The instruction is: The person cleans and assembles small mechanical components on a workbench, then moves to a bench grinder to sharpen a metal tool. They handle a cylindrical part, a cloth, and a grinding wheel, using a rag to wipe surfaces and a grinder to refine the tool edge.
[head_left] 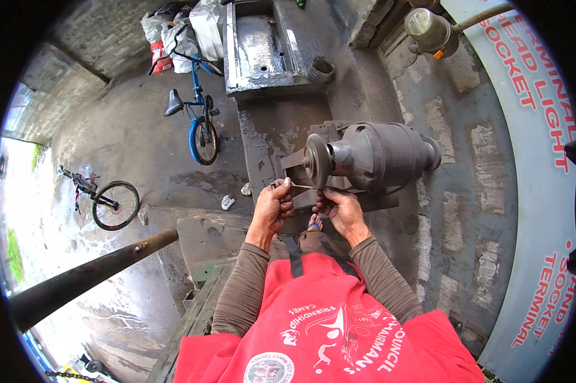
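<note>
A thin metal blade (302, 186) lies between my two hands, just under the round grinding wheel (316, 159) of a dark bench grinder (377, 153). My left hand (274, 205) grips the blade's left end with fingers closed. On the right end, my right hand (340, 208) pinches it from below. Whether the blade touches the wheel I cannot tell. Both forearms wear brown sleeves, and a red shirt fills the lower picture.
The grinder stands on a dark concrete slab (269, 127). Behind it is a metal trough (259, 45). A blue bicycle (198, 115) and a second bicycle (106, 198) stand on the wet floor at left. A dark pipe (83, 274) crosses lower left. A brick wall (454, 159) rises at right.
</note>
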Available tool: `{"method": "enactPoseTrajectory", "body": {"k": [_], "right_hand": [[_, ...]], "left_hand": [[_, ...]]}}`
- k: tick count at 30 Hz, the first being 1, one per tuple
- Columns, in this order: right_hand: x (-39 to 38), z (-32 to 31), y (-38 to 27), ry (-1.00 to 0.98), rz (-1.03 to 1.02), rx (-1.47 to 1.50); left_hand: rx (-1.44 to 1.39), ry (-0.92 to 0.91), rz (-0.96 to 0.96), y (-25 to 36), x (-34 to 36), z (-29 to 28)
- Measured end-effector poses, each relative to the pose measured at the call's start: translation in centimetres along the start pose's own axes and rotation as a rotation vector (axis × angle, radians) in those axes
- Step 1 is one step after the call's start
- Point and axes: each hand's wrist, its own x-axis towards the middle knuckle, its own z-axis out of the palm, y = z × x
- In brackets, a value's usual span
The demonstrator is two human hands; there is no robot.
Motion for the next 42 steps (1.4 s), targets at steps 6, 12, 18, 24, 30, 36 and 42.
{"method": "enactPoseTrajectory", "body": {"k": [6, 12, 18, 24, 30, 36, 42], "right_hand": [[1.2, -0.7, 0.8, -0.008, 0.076, 0.112], [0.2, -2.9, 0.6, 0.069, 0.083, 0.215], [0.9, -1.5, 0.5, 0.039, 0.105, 0.159], [1.5, 0.2, 1.0, 0.061, 0.141, 0.183], [0.6, -1.1, 0.4, 0.125, 0.135, 0.279], [0.8, -1.1, 0.8, 0.096, 0.127, 0.222], [2.8, 0.2, 1.6, 0.035, 0.185, 0.285]], "left_hand": [[-0.040, 0.002, 0.022, -0.1, 0.4, 0.0], [-0.072, -0.002, -0.005, -2.5, 2.3, 2.0], [-0.075, -0.010, 0.029, -1.8, 1.2, 0.5], [-0.009, -0.056, 0.062, -0.8, 0.2, -0.6], [-0.028, -0.069, 0.052, -2.6, 1.7, 2.1], [-0.001, -0.004, 0.078, -2.6, 1.4, 1.9], [0.015, 0.031, 0.038, -1.2, 0.4, -0.2]]}}
